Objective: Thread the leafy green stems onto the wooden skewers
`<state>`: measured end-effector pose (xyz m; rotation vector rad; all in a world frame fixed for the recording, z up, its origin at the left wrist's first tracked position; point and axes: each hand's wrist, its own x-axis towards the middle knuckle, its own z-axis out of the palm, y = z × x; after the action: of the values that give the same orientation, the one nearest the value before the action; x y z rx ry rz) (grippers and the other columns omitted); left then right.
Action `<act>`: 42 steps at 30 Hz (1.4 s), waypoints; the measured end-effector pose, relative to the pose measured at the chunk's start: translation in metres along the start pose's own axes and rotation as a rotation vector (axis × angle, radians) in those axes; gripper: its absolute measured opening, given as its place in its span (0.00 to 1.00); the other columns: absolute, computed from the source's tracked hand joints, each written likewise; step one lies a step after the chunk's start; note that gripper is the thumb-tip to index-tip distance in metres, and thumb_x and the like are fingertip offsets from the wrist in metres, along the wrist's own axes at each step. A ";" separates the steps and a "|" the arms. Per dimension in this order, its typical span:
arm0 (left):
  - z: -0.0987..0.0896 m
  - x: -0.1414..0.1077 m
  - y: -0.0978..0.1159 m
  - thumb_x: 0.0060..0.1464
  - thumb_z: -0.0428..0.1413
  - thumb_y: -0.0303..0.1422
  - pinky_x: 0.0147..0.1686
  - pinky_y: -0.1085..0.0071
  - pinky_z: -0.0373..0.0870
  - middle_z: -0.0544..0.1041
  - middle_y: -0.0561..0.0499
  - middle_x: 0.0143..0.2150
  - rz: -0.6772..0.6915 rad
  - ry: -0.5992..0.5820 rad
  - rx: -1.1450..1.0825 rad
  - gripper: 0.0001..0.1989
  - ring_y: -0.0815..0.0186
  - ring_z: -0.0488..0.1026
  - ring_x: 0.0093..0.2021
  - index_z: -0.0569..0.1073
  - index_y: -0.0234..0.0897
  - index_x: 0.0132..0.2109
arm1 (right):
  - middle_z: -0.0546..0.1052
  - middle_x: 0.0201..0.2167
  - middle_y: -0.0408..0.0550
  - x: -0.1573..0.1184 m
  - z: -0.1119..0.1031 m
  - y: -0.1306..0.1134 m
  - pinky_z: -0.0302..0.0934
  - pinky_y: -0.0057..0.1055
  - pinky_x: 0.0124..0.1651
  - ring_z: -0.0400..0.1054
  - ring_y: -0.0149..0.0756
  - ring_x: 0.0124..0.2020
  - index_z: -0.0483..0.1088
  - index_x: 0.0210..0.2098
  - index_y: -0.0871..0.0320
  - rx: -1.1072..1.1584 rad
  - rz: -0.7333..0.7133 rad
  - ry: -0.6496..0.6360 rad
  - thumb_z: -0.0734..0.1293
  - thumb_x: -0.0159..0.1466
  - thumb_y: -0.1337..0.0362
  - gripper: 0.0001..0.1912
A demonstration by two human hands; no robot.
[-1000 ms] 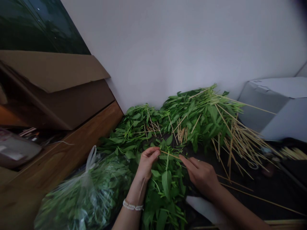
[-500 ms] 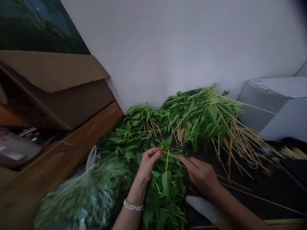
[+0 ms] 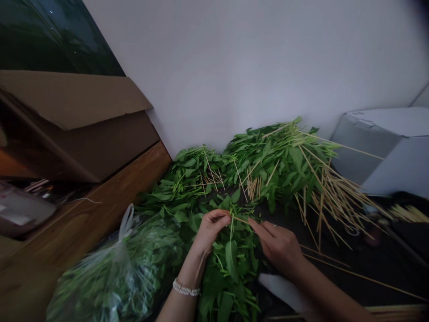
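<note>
A thin bamboo skewer point(image 3: 241, 220) spans the gap between my two hands. Gripping it from the right, my right hand point(image 3: 279, 243) has its fingers closed round the near end. My left hand point(image 3: 213, 226) pinches at the skewer's other end, where a leafy green stem point(image 3: 232, 228) crosses it; the exact contact is hidden by the fingertips. From that crossing a single long leaf point(image 3: 231, 259) hangs down. Directly below both hands lies a heap of loose leafy greens point(image 3: 219, 290).
Behind lies a pile of greens on skewers point(image 3: 284, 156), their sticks point(image 3: 335, 201) jutting right. A tied clear plastic bag of greens point(image 3: 124, 273) sits at left, beside a wooden ledge point(image 3: 83, 214) and cardboard box point(image 3: 107, 143). A white box point(image 3: 375, 143) stands at right.
My left fingertips have shifted slightly right along the skewer, up to the green stem. My right hand stays nearly in place.
</note>
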<state>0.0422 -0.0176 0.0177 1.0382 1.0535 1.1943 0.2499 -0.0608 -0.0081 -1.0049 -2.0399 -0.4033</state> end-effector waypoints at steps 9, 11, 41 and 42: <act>0.001 0.001 -0.005 0.32 0.71 0.40 0.32 0.74 0.69 0.78 0.52 0.26 -0.007 -0.027 0.024 0.17 0.71 0.71 0.26 0.80 0.35 0.29 | 0.73 0.27 0.45 -0.002 0.001 -0.001 0.52 0.30 0.31 0.64 0.30 0.25 0.68 0.53 0.65 -0.003 -0.013 -0.009 0.55 0.67 0.74 0.18; 0.003 0.001 -0.006 0.32 0.71 0.40 0.32 0.74 0.69 0.79 0.52 0.26 -0.011 -0.059 0.023 0.17 0.70 0.72 0.26 0.80 0.35 0.29 | 0.73 0.27 0.45 -0.003 0.002 -0.002 0.53 0.30 0.32 0.64 0.30 0.25 0.68 0.53 0.65 0.000 -0.017 -0.010 0.55 0.67 0.74 0.18; -0.010 -0.008 0.005 0.40 0.54 0.19 0.47 0.67 0.64 0.72 0.49 0.41 0.363 -0.443 1.008 0.20 0.62 0.69 0.44 0.81 0.41 0.39 | 0.79 0.32 0.46 0.000 -0.006 0.031 0.57 0.28 0.33 0.69 0.31 0.27 0.70 0.48 0.61 -0.261 0.168 0.124 0.58 0.67 0.72 0.14; -0.010 -0.008 0.005 0.40 0.54 0.20 0.49 0.66 0.63 0.72 0.49 0.41 0.367 -0.442 1.027 0.19 0.61 0.69 0.44 0.81 0.41 0.38 | 0.78 0.32 0.47 0.000 -0.005 0.031 0.57 0.28 0.33 0.69 0.31 0.28 0.70 0.48 0.61 -0.250 0.157 0.138 0.59 0.67 0.72 0.13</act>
<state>0.0305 -0.0246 0.0209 2.2481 1.1419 0.5782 0.2768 -0.0446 -0.0071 -1.2423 -1.8030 -0.6378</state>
